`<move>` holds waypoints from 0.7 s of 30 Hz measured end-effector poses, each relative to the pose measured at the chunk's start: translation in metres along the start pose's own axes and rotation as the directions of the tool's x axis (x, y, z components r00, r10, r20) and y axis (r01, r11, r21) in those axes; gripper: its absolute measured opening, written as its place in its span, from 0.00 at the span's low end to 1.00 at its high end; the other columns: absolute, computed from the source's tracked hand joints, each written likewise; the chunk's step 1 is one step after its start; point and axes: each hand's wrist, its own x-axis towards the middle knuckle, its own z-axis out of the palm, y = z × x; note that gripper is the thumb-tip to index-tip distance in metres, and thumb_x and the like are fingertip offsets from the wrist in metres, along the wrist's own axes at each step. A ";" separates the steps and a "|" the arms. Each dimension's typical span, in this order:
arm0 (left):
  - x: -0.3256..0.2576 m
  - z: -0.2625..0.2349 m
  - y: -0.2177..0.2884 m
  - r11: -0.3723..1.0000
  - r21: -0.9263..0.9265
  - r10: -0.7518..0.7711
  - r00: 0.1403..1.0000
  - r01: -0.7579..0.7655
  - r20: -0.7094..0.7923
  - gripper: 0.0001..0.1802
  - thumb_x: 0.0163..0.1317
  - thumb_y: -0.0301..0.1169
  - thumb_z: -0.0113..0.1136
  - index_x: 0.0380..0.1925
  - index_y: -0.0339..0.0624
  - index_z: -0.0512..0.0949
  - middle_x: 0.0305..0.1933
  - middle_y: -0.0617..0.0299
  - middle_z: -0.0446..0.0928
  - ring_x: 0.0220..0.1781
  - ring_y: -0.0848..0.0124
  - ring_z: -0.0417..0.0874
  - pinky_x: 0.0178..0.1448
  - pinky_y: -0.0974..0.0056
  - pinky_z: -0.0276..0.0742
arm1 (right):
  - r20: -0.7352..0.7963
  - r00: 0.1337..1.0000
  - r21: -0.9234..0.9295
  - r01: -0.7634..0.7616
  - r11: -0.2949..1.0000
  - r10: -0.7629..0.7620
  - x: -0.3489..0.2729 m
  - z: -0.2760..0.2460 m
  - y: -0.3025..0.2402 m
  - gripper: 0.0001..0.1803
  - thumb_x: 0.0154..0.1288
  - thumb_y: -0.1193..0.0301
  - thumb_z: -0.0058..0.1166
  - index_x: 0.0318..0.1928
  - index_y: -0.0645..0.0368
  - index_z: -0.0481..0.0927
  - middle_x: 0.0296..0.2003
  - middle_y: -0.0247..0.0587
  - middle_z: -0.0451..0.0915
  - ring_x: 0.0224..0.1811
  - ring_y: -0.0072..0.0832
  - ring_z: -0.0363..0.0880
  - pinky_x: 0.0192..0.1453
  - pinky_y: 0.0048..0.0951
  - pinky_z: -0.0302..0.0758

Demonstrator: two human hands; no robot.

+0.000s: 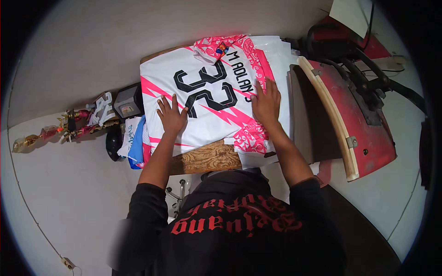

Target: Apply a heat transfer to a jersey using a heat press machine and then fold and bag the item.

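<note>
A white and pink sports jersey (156,69) with large black printing lies spread flat on a wooden table (207,159), its collar end to the right. My left hand (172,115) rests on the white body of the shirt, fingers spread, palm down. Near the collar end, my right hand (267,102) presses flat on the pink patterned shoulder, fingers stretched away from me. Neither hand grips the cloth. One patterned sleeve (251,138) lies close to the near edge; the other is at the far side, with a small colourful patch (222,49) on it.
Right of the table stands a red heat-press-like machine (368,129) with a pale edge and black arms. White sheets (282,69) lie under the jersey's right end. Folded clothes (134,142), a dark box (129,102) and trophies (69,124) are at the left. A power socket (67,262) lies lower left.
</note>
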 end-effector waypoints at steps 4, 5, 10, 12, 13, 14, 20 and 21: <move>-0.005 -0.018 0.001 0.990 -0.118 0.077 0.997 -0.079 -0.020 0.45 0.67 0.53 0.62 0.79 0.49 0.60 0.83 0.31 0.47 0.84 0.32 0.46 0.78 0.28 0.52 | 0.304 0.952 -0.316 0.064 0.947 0.037 0.006 0.015 0.037 0.36 0.79 0.49 0.45 0.81 0.44 0.59 0.81 0.47 0.56 0.84 0.46 0.48 0.82 0.65 0.47; -0.015 -0.020 -0.001 0.997 -0.054 0.059 0.998 -0.060 -0.023 0.44 0.66 0.51 0.63 0.78 0.48 0.60 0.83 0.30 0.47 0.84 0.33 0.47 0.78 0.29 0.52 | 0.330 0.939 -0.399 0.047 0.916 0.096 0.005 0.013 0.041 0.36 0.79 0.49 0.45 0.81 0.44 0.57 0.81 0.46 0.55 0.85 0.45 0.47 0.81 0.65 0.48; -0.052 -0.029 -0.028 0.997 -0.072 -0.012 1.000 0.013 0.015 0.45 0.67 0.54 0.61 0.80 0.50 0.58 0.84 0.33 0.44 0.86 0.35 0.43 0.80 0.27 0.46 | 0.262 0.933 -0.380 -0.135 0.915 0.246 -0.005 0.005 0.066 0.37 0.80 0.54 0.46 0.82 0.49 0.54 0.83 0.47 0.50 0.84 0.50 0.48 0.79 0.60 0.58; -0.057 -0.028 -0.045 0.997 -0.058 0.041 0.999 -0.040 0.008 0.45 0.69 0.57 0.57 0.81 0.54 0.57 0.85 0.36 0.41 0.86 0.37 0.41 0.80 0.28 0.45 | 0.234 0.933 -0.356 -0.180 0.917 0.274 -0.011 0.006 0.065 0.37 0.80 0.57 0.46 0.82 0.52 0.52 0.83 0.49 0.48 0.84 0.51 0.47 0.80 0.57 0.59; -0.052 -0.027 -0.051 0.997 -0.044 0.062 0.998 -0.062 0.005 0.44 0.70 0.58 0.56 0.81 0.55 0.57 0.86 0.37 0.41 0.87 0.38 0.41 0.81 0.29 0.45 | 0.237 0.929 -0.390 -0.177 0.903 0.285 -0.015 0.007 0.065 0.37 0.80 0.57 0.46 0.82 0.52 0.51 0.83 0.49 0.48 0.85 0.51 0.46 0.80 0.57 0.59; -0.049 -0.026 -0.060 0.997 -0.015 0.080 0.997 -0.080 -0.014 0.44 0.71 0.59 0.54 0.81 0.56 0.57 0.86 0.39 0.41 0.87 0.39 0.41 0.81 0.29 0.45 | 0.246 0.925 -0.421 -0.166 0.892 0.289 -0.018 0.006 0.057 0.37 0.80 0.56 0.45 0.82 0.52 0.51 0.83 0.49 0.48 0.85 0.51 0.45 0.80 0.57 0.59; -0.018 -0.056 -0.054 0.991 -0.010 0.135 0.987 -0.137 -0.090 0.40 0.68 0.49 0.62 0.76 0.46 0.64 0.81 0.34 0.54 0.82 0.37 0.54 0.78 0.35 0.57 | 0.151 0.959 -0.314 -0.182 0.932 0.239 -0.040 -0.004 0.054 0.39 0.78 0.53 0.48 0.81 0.55 0.54 0.80 0.60 0.52 0.83 0.57 0.47 0.81 0.62 0.54; -0.025 -0.059 -0.056 0.984 -0.069 0.149 0.973 -0.163 -0.178 0.39 0.66 0.44 0.65 0.73 0.40 0.68 0.77 0.33 0.61 0.79 0.36 0.60 0.76 0.38 0.62 | 0.067 0.988 -0.276 -0.115 0.954 0.138 -0.046 -0.011 0.038 0.37 0.76 0.55 0.51 0.78 0.58 0.61 0.76 0.63 0.60 0.80 0.59 0.54 0.80 0.61 0.57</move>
